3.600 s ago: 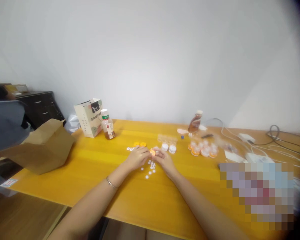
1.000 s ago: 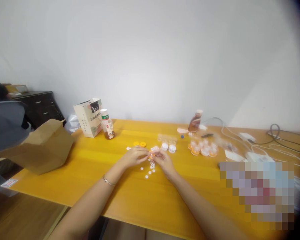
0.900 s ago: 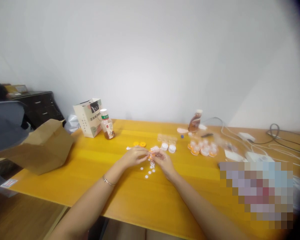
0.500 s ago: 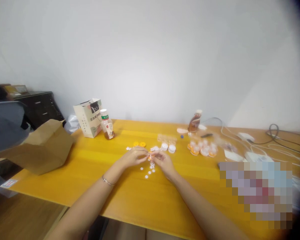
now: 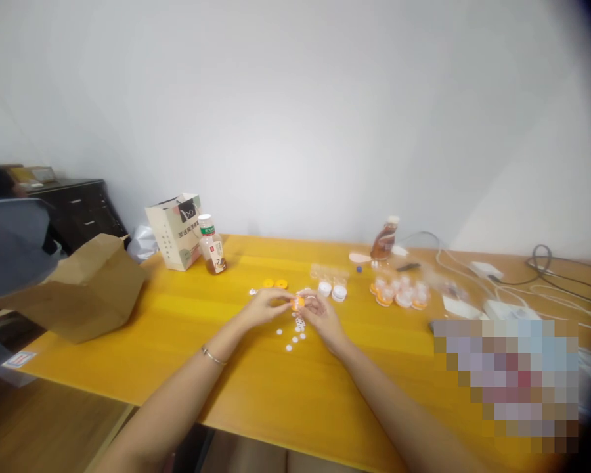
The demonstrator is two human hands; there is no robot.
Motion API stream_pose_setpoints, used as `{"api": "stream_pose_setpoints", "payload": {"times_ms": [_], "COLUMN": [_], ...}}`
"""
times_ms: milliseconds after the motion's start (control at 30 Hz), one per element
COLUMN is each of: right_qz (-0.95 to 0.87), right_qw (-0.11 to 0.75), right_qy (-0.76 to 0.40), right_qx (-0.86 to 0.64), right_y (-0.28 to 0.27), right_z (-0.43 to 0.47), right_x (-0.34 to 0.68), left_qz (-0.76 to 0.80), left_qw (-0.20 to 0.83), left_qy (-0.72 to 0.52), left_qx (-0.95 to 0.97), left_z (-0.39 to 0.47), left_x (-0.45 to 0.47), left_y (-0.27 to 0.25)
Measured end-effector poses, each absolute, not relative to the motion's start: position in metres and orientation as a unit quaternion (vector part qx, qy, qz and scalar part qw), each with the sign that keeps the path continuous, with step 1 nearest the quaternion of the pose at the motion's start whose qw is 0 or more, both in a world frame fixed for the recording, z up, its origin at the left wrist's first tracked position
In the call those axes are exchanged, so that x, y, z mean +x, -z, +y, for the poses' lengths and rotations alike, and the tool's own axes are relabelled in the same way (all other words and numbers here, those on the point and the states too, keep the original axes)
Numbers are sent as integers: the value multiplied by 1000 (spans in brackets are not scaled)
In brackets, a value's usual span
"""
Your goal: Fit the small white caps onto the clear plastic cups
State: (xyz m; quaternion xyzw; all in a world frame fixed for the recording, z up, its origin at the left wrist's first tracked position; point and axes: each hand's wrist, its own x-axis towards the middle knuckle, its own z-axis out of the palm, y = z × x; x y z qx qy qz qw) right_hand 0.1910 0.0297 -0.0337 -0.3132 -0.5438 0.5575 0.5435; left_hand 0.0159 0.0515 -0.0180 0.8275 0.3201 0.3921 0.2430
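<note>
Orange cap (image 5: pixel 298 303) is just below frame centre, left hand (image 5: pixel 266 307) pinching one edge, right hand (image 5: pixel 324 320) the other, probably to keep it steady. White discs (image 5: pixel 300 323) sit just below, handy I guess.

Probably an office or a small workroom, though it is hard to tell which. Seen from the near side, a plain pale wall (image 5: pixel 295 131) stands at twelve o'clock behind a long wooden worktop (image 5: pixel 261 394), a black drawer cabinet (image 5: pixel 86 209) stands at ten o'clock, and cables (image 5: pixel 512 284) run among white boxes (image 5: pixel 485 270) at two o'clock.
</note>
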Motion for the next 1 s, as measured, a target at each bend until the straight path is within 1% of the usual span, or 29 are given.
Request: {"api": "stream_pose_setpoints", "payload": {"times_ms": [167,433,500,567,700,800,900,1000], "right_qz": [-555,-531,-505,-468,-400,-371,-361,-358], "right_qw": [543,557,579,618,685,713,736,751], "right_qy": [-548,-539,-527,-499,-450,-419,-381,-358], "right_qx": [-312,-342,-364,-387,-410,-422,-428,-424], "right_y": [37,35,35,35,36,38,40,40], "right_z": [33,35,39,44,56,61,63,64], "right_x": [192,194,199,206,220,225,227,228], "left_qz": [342,348,367,391,411,398,385,403], "left_qw": [302,323,301,256,165,125,109,134], "left_qy": [-416,-453,-457,-446,-380,-337,-309,-302], "left_qx": [787,755,752,763,812,844,863,854], "left_z": [51,52,54,56,62,71,84,98], "left_x": [18,21,22,23,35,53,77,100], "left_y": [18,22,25,28,27,19,9,6]}}
